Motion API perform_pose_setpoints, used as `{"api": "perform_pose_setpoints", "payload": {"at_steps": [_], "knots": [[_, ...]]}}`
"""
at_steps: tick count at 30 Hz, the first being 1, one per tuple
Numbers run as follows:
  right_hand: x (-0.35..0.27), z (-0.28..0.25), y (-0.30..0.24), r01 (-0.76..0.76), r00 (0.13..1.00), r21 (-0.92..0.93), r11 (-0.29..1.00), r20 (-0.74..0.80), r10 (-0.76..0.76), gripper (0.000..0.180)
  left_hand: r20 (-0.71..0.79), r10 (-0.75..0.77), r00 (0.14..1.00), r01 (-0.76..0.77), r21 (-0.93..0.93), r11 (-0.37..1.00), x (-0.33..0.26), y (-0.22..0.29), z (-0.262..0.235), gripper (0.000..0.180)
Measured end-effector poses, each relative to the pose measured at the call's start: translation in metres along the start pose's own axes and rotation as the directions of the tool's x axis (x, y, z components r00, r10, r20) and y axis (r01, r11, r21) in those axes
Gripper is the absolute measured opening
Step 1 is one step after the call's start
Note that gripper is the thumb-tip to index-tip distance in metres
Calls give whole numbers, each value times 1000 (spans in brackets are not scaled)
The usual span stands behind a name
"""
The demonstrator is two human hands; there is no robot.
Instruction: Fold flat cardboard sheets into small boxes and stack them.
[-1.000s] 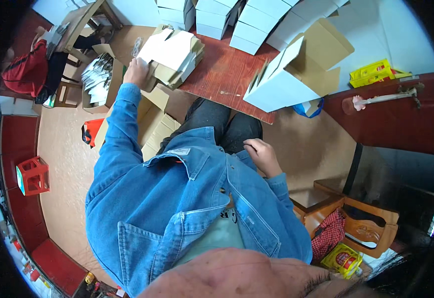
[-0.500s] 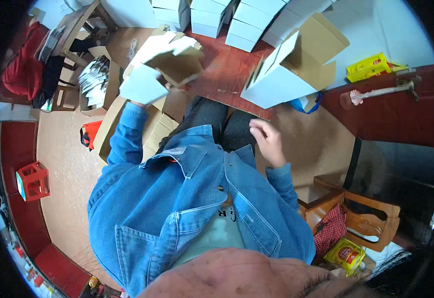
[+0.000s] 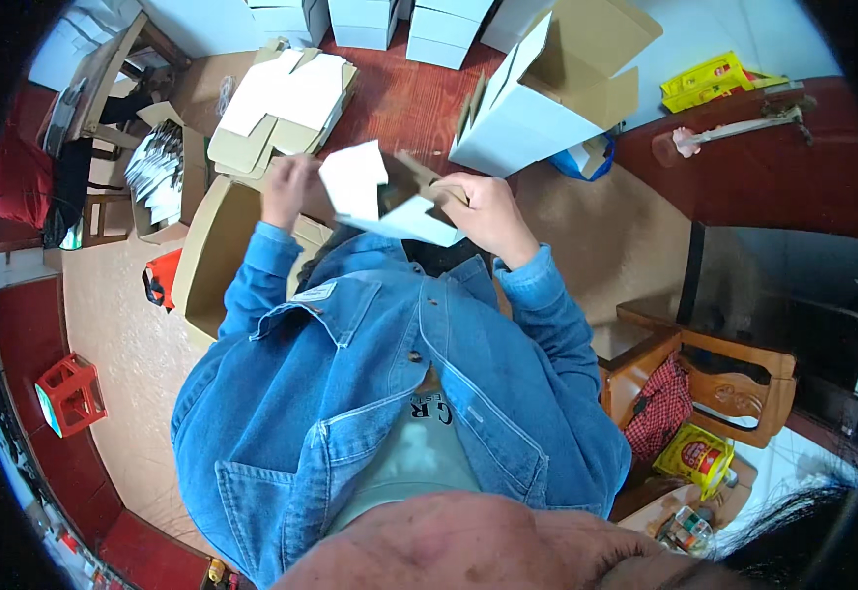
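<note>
Both hands hold one flat white carton blank with a brown inner side, raised in front of my chest. My left hand grips its left edge. My right hand grips its right side, fingers closed over a flap. Beyond the hands, a stack of the same flat blanks lies on the red-brown wooden surface. My blue denim sleeves fill the middle of the view.
A large open white carton stands at the upper right. Folded white boxes line the far edge. An open brown box sits by my left side, a box of silvery packets farther left. A wooden chair is at right, a red stool at left.
My left hand lifted a blank off the stack and brought it toward me. My right hand rose from my lap and took hold of its other side.
</note>
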State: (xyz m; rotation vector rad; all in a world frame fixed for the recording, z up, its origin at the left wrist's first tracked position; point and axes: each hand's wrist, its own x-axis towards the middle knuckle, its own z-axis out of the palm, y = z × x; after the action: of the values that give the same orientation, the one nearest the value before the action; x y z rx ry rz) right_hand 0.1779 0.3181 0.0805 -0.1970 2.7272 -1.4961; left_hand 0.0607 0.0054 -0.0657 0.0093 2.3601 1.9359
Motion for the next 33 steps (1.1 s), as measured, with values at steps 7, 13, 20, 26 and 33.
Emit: {"api": "perform_pose_setpoints", "payload": {"at_steps": [7,13,20,26,33], "knots": [[13,13,3,-98,995,-99,990,-27,96,24,240,651,720,-693,292,659,-57,146,0,47],[19,17,3,-49,998,-46,998,31,51,25,535,615,579,-814,330,479,-77,167,49,83],[16,10,6,-208,977,183,961,95,193,24,541,613,576,-816,342,465,-72,158,51,89],[22,15,0,-153,982,21,988,114,150,25,432,566,702,-710,375,596,-72,155,55,86],[23,-1,17,-123,992,-38,992,-30,122,24,239,656,716,-694,351,629,-74,148,40,56]]}}
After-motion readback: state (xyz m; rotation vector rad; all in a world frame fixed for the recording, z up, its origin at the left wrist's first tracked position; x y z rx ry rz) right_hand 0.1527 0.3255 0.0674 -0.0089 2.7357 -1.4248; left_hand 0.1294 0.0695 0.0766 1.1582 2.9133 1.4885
